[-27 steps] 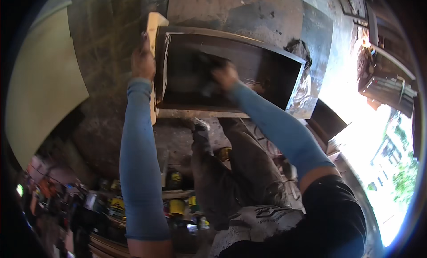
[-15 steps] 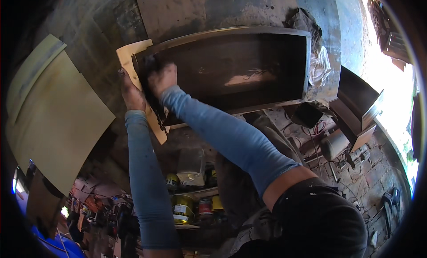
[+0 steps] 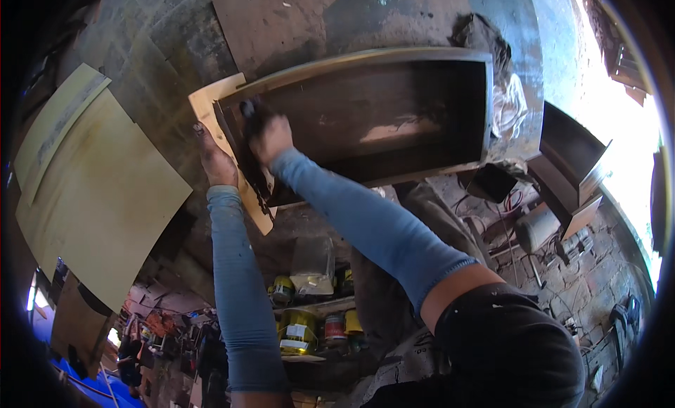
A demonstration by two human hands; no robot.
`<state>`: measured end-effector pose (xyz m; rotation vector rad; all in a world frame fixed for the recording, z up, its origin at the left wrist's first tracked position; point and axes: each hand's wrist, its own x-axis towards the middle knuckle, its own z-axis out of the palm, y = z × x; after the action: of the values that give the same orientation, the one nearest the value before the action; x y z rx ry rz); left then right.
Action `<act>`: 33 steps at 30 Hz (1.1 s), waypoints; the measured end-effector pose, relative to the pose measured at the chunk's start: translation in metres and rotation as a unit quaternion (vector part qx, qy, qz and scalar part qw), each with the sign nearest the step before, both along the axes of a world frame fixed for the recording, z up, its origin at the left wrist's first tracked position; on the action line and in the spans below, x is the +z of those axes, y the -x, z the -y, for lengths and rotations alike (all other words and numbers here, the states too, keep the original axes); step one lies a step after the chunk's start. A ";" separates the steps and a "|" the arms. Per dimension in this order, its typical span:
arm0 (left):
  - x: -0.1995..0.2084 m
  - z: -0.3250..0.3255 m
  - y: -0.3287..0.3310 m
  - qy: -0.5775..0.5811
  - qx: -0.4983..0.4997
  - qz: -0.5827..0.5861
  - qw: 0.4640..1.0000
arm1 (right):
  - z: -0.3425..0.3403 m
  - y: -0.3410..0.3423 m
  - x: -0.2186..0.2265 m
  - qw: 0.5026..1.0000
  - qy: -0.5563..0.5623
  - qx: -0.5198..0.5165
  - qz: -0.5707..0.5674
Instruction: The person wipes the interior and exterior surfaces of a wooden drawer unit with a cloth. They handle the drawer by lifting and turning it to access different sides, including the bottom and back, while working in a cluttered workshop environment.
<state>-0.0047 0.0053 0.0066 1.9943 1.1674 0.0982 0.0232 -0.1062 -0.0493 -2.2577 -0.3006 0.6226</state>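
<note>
In the head view, a dark brown box [image 3: 422,92] with an open top is laid along the near edge of the worktop [image 3: 281,21]; its left end is edged by a pale wooden strip [image 3: 217,92], set aslant. The outer side of that strip is touched by the left hand [image 3: 219,160]; whether its fingers are curled around the wood cannot be told, as they are largely hidden. The right hand [image 3: 271,138] is lowered into the box at its left end; its fingers are closed on a small dark item [image 3: 249,108], whose kind cannot be made out. Between the box and the worktop's right edge, a dark crumpled cloth [image 3: 486,41] and a whitish, crumpled wrap [image 3: 509,107] are seen; at the worktop's left side, a large pale sheet [image 3: 105,190] is shown; below the near edge, a yellow tin [image 3: 298,324] and a red tin [image 3: 335,326] are kept on a shelf [image 3: 320,309].
</note>
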 end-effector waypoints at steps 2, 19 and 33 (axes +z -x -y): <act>-0.001 0.005 0.002 0.016 0.045 0.038 0.998 | 0.025 0.033 0.021 0.994 -0.011 0.051 -0.094; 0.026 0.020 -0.009 0.196 0.125 0.070 0.970 | 0.073 -0.012 0.054 0.889 -0.138 0.423 -0.110; -0.014 0.001 0.012 -0.059 -0.052 0.068 0.995 | 0.321 -0.156 0.014 0.791 0.209 0.535 0.212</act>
<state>-0.0171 0.0044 -0.0074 2.1119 0.9888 0.2505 0.1792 -0.4276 -0.0351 -2.4747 -1.9190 0.7531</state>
